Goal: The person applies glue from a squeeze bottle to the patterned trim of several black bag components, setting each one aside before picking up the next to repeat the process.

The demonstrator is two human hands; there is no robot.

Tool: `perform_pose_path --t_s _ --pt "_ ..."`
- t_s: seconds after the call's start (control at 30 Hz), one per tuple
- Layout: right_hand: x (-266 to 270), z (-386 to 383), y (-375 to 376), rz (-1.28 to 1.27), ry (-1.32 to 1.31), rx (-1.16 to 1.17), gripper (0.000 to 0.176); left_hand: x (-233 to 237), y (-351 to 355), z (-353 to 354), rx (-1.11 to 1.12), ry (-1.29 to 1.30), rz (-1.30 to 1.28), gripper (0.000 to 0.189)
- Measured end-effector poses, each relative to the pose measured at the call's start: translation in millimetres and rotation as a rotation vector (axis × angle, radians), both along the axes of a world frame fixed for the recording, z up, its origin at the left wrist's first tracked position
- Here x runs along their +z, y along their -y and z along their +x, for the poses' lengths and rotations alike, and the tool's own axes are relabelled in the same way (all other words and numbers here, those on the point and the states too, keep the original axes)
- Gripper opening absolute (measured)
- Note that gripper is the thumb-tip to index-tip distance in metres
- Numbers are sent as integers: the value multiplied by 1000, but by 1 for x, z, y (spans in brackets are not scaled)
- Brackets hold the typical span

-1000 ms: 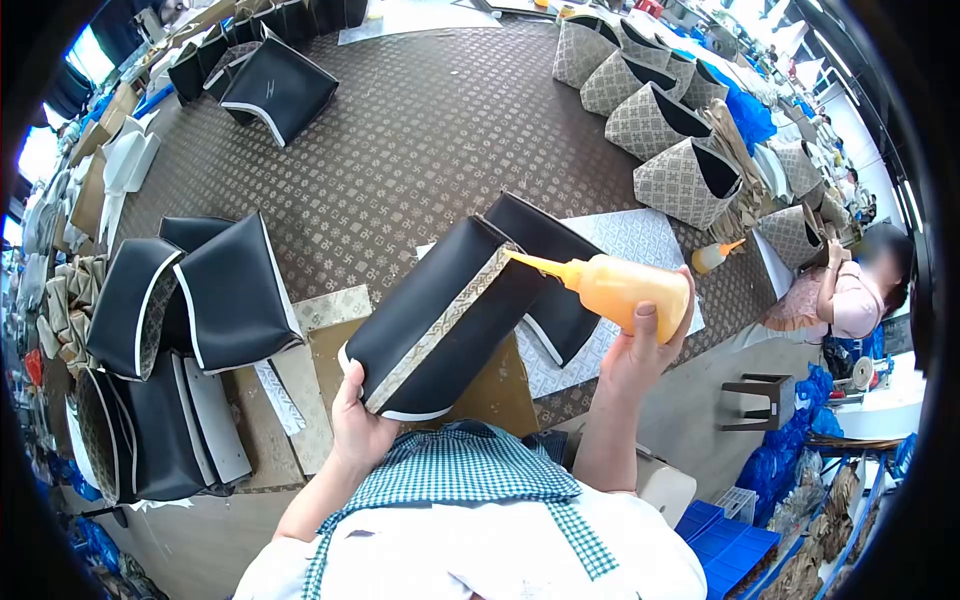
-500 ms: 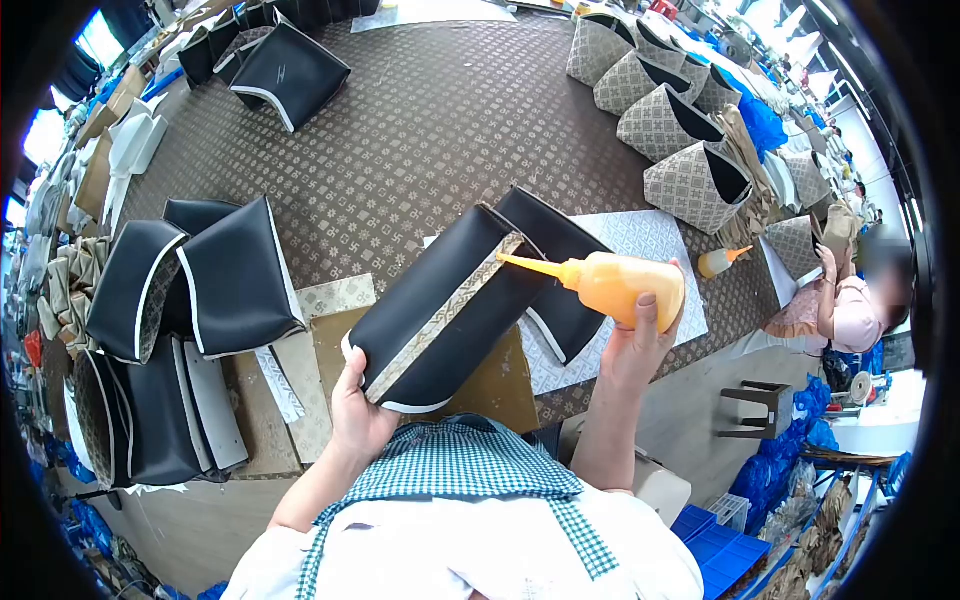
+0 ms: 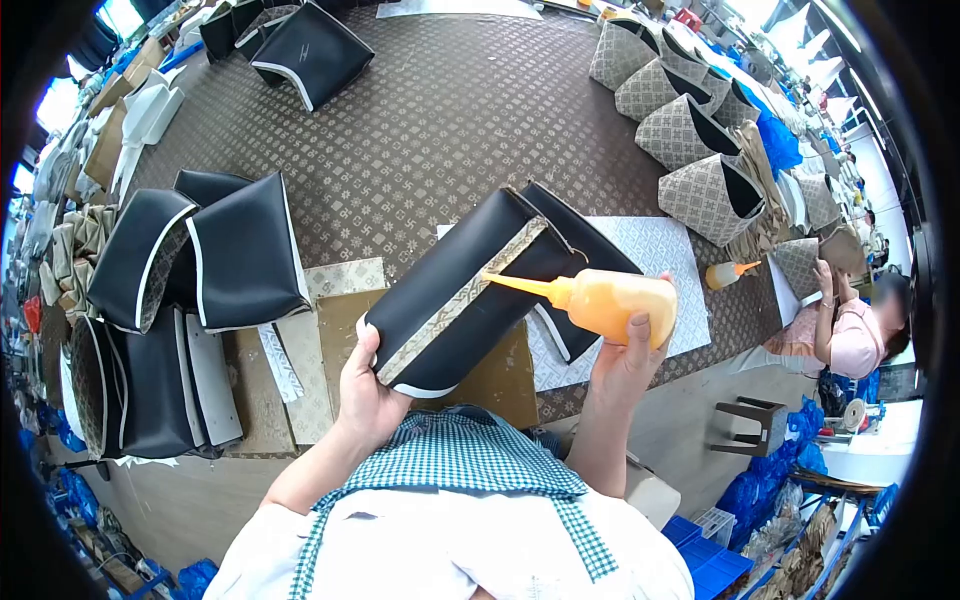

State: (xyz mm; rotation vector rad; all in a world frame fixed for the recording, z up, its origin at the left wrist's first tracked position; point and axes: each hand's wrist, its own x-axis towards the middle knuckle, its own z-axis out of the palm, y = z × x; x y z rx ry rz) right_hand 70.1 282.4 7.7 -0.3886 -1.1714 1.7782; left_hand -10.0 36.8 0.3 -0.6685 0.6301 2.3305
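Observation:
A black piece with white edging and a patterned strip [image 3: 440, 300] is tilted in front of me. My left hand [image 3: 370, 385] is closed on its lower left end, with the thumb on top. My right hand [image 3: 632, 360] is wrapped round an orange squeeze bottle [image 3: 610, 300]. The bottle lies nearly level, and its long nozzle points left, with the tip at the middle of the patterned strip. Below and behind the piece lie a brown board [image 3: 345, 340] and a white patterned sheet [image 3: 670, 245].
Black bag pieces [image 3: 245, 250] stand on the left, and another [image 3: 312, 55] sits at the back. Patterned pieces [image 3: 690, 130] line the right side. A second bottle [image 3: 722, 275] is near the right edge. A co-worker [image 3: 850, 330] and a stool [image 3: 750, 425] are farther right.
The nozzle tip has moved from near the strip's top end down to its middle. My right hand has moved slightly left and down with the bottle. The whole view has shifted a little.

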Motion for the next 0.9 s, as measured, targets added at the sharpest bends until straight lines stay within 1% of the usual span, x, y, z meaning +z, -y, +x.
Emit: perform_pose_path --t_s 0.4,0.67,0.73,0.83,0.9 --pt "-2 6 23 -37 34 69 73 -3 -5 -2 -3 -42 86 47" --pt "5 12 48 16 87 145 72 2 -11 -3 17 -35 108 42" --pt "5 14 51 36 96 164 72 -1 -13 -3 28 -54 92 45" --pt "8 15 50 -33 35 134 72 0 -12 -3 19 -38 82 46" --pt "11 13 50 -19 48 102 72 1 -11 -2 10 -30 76 46"
